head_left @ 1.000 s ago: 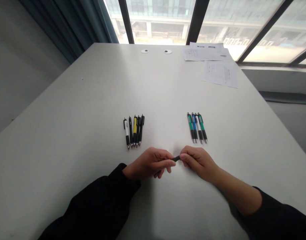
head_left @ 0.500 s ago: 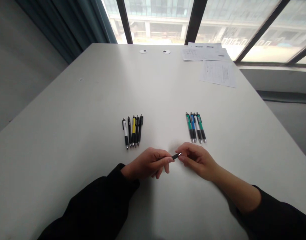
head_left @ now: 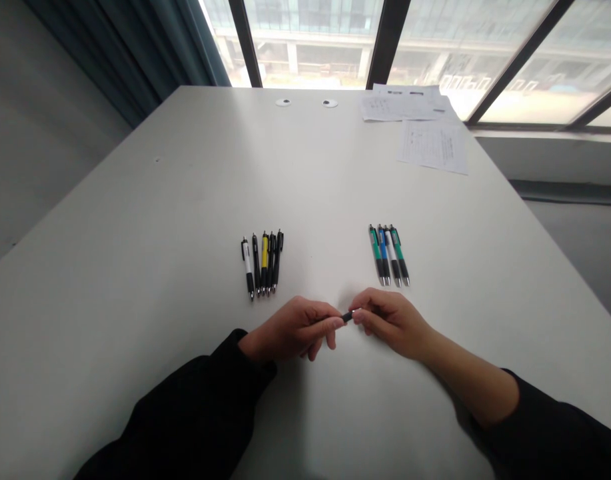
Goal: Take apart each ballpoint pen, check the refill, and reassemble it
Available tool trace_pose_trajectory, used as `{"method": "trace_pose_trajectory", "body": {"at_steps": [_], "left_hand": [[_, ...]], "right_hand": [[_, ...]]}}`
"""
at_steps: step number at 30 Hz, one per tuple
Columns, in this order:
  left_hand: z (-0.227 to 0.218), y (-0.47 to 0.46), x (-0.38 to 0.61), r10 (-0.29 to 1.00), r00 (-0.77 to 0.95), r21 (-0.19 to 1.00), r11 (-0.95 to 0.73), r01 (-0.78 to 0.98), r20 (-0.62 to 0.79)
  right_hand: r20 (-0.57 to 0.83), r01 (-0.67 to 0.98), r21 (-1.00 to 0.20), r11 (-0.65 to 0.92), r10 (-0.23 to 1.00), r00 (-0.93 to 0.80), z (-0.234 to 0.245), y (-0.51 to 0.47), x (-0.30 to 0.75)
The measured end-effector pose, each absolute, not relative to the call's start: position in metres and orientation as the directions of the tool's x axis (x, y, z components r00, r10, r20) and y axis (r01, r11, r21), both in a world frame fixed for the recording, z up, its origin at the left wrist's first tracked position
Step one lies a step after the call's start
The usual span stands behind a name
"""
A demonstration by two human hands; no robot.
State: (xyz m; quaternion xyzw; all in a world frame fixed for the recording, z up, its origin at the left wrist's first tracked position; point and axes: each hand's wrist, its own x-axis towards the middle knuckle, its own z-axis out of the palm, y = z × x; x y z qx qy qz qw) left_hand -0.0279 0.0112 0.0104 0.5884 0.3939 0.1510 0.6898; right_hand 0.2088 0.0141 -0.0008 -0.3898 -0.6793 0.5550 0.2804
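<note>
My left hand (head_left: 305,325) is closed around a pen (head_left: 348,317), whose dark grip end sticks out to the right between the fingers. The rest of the pen is hidden in that hand. At its tip, the thumb and fingertips of my right hand (head_left: 390,320) pinch the end. Beyond my left hand lies a row of pens (head_left: 264,263), with white, black and yellow barrels. Past my right hand is a second row of pens (head_left: 388,255), in green, blue and white.
Both rows lie on a white table (head_left: 195,220). Printed papers (head_left: 432,143) rest at its far right corner, and two small white ovals (head_left: 330,103) sit by the far edge. A window (head_left: 315,40) and a dark curtain (head_left: 135,53) stand behind.
My right hand's fingertips have closed over the pen's tip, which showed bare before. My left hand keeps its hold. The view has shifted slightly.
</note>
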Motion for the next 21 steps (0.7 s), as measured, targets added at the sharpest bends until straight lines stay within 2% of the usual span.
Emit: {"method": "trace_pose_trajectory", "body": {"at_steps": [13,21], "left_hand": [[0.0036,0.0084,-0.0271,0.671,0.665,0.928,0.361,0.094,-0.328],[0.0037,0.0097,-0.0284,0.641,0.68,0.914,0.389,0.11,-0.355]], "right_hand": [[0.102,0.129,-0.972,0.196,0.848,-0.521,-0.0026,0.0157,0.2113],[-0.041,0.094,-0.996,0.004,0.88,-0.473,-0.0039,0.0112,0.2089]]}}
